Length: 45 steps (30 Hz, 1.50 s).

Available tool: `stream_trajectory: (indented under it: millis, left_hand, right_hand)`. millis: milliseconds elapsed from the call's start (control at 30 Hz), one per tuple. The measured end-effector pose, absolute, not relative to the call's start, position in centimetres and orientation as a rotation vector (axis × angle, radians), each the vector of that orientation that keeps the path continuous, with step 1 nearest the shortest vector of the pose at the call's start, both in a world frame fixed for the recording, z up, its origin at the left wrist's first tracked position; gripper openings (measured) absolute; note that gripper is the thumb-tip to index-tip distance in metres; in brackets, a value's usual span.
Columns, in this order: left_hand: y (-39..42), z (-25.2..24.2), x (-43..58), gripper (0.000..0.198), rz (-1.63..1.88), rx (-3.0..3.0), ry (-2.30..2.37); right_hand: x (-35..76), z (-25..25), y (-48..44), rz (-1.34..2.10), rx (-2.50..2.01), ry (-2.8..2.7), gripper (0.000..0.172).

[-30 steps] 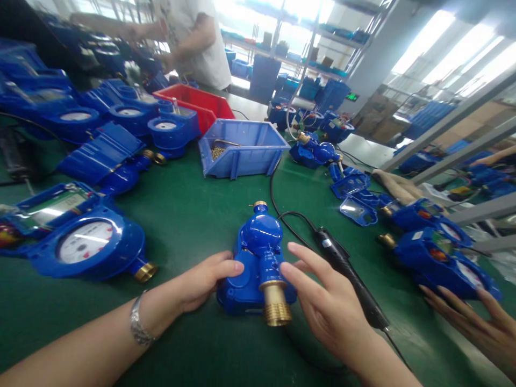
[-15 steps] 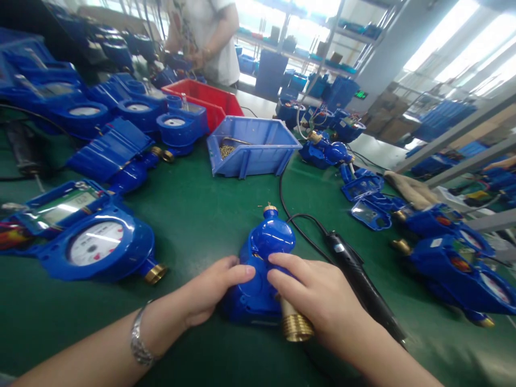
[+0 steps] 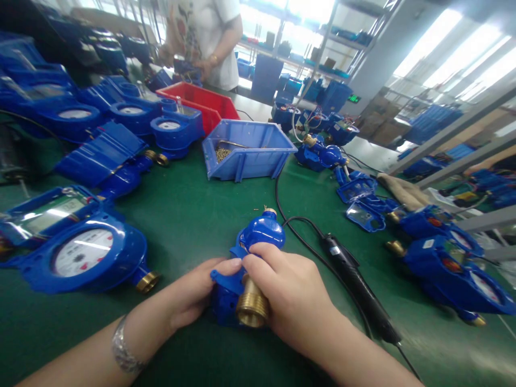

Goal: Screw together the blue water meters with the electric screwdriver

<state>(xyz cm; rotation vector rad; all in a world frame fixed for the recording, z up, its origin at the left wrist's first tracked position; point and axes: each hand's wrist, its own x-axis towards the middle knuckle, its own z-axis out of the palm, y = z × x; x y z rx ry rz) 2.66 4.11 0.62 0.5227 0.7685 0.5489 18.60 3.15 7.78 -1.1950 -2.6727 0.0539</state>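
- Bright windows (image 3: 427, 45) and metal shelves (image 3: 298, 58) fill the back of a busy workshop, with a green table (image 3: 181, 207) spread across the front.
- Across the table, a person in a white patterned shirt (image 3: 229, 70) stands near more blue parts, blurred by distance.
- One blue meter (image 3: 264, 231) is at the near middle of the table, between the two hands, its threaded brass end (image 3: 252, 310) pointing toward the wearer. Whether its underside touches the tabletop is hidden.
- Left hand (image 3: 197, 287): closed on the meter's left side, thumb along the top beside a small blue tab (image 3: 226, 279); the other fingers are mostly out of sight. A silvery bracelet (image 3: 124, 346) circles that wrist.
- Right hand (image 3: 288, 290): clamped around the meter's neck just behind the brass end, its fingertips close to the left thumb.
- To the right of the right hand lies a black power screwdriver (image 3: 358, 285), its cord (image 3: 279, 193) curving back toward a light-blue bin (image 3: 258, 164).
- That bin holds small brass-coloured pieces (image 3: 223, 155); a red bin (image 3: 213, 115) is just behind it.
- On the left, a larger-looking meter (image 3: 86, 258) shows its round white dial, with others crowded behind.
- On the right are two more meters (image 3: 451, 271) and a clear-windowed cover (image 3: 365, 216).
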Motion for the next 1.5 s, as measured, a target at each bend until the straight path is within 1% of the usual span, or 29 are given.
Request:
stream_trajectory:
  millis: [67, 133, 200, 233, 300, 400, 433, 533, 600, 733, 900, 1133, 1333, 1500]
  left_hand:
    - [4.5, 0.5, 2.2, 0.032, 0.563, 0.510, 0.788]
    - [4.9, 0.7, 1.8, 0.029, 0.609, 0.478, 0.821]
    - [5.3, 1.0, 1.5, 0.026, 0.655, 0.428, 0.865]
    - [5.6, 1.2, 1.4, 0.023, 0.669, 0.403, 0.897]
    - [6.0, 1.5, 1.3, 0.018, 0.694, 0.366, 0.968]
    - [6.4, 1.7, 1.2, 0.011, 0.728, 0.343, 1.036]
    - [6.5, 1.7, 1.1, 0.011, 0.732, 0.343, 1.035]
    - [6.5, 1.6, 1.0, 0.013, 0.721, 0.352, 1.018]
    - [6.5, 1.5, 1.0, 0.014, 0.718, 0.355, 1.019]
    - [6.5, 1.3, 0.9, 0.016, 0.709, 0.357, 1.010]
    - [6.5, 1.2, 0.9, 0.020, 0.708, 0.365, 1.005]
    - [6.5, 1.3, 0.9, 0.014, 0.715, 0.349, 1.017]
    - [6.5, 1.2, 1.0, 0.017, 0.712, 0.366, 0.996]
    - [6.3, 1.1, 0.9, 0.016, 0.734, 0.369, 1.037]
  right_hand:
    - [18.6, 8.2, 3.8, 0.181, -1.204, -2.691, 0.012]
    - [19.3, 8.9, 5.2, 0.387, -1.153, -2.681, 0.026]
    - [20.4, 9.2, 7.4, 0.533, -1.287, -2.552, 0.039]
    - [20.9, 9.1, 8.9, 0.547, -1.447, -2.447, 0.040]
    - [21.8, 8.1, 12.0, 0.428, -1.840, -2.264, 0.033]
    - [22.2, 5.2, 16.5, 0.360, -2.063, -2.255, 0.017]
    - [22.0, 4.2, 17.6, 0.364, -2.119, -2.278, 0.015]
    - [21.2, 1.8, 20.1, 0.411, -2.246, -2.371, 0.025]
    - [20.5, 1.0, 20.9, 0.437, -2.291, -2.444, 0.027]
    - [19.2, 0.6, 21.5, 0.387, -2.303, -2.588, 0.029]
    - [18.5, 0.6, 20.5, 0.245, -2.163, -2.742, 0.030]
    - [20.2, 0.9, 18.7, 0.080, -1.991, -2.843, 0.028]
    - [20.6, 1.4, 18.3, 0.161, -1.878, -2.880, 0.026]
    - [21.0, 0.9, 18.8, 0.344, -1.883, -2.723, 0.026]
